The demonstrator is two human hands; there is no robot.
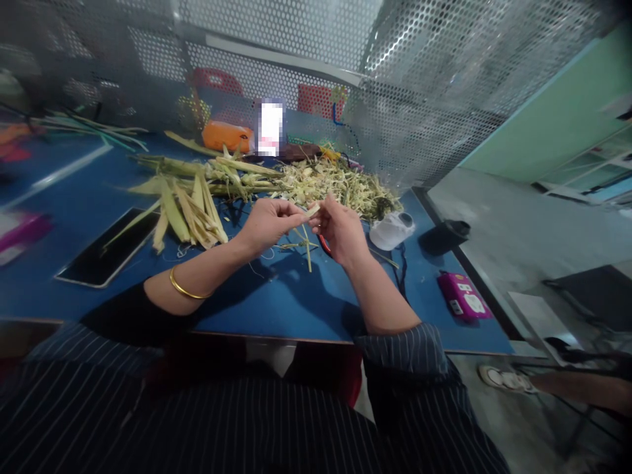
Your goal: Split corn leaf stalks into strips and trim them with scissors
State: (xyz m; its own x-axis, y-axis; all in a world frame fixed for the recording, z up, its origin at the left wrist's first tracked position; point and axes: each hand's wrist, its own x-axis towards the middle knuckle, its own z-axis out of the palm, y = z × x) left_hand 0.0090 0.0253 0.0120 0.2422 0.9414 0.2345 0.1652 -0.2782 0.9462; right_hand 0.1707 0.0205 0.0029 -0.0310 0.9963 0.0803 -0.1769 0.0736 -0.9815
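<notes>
Over the middle of a blue table, my left hand (269,224) pinches one end of a short pale strip of plant husk (312,211). At its other end, my right hand (342,227) closes on the same strip with thumb and fingers. A red curved handle (324,244) shows against my right palm; I cannot tell whether it is gripped or what tool it belongs to. Thin green-yellow strips (309,253) lie beneath the hands. Behind them spreads a heap of shredded husk bits (340,184). Long dry husk leaves (175,210) lie to the left.
A black flat panel (106,253) lies at left. On the right are a white roll (392,230), a black cylinder (445,237) and a purple tissue pack (464,296). A lit phone (270,128) and an orange pack (224,137) stand before a perforated metal screen (276,39). A person's leg (577,388) shows at right.
</notes>
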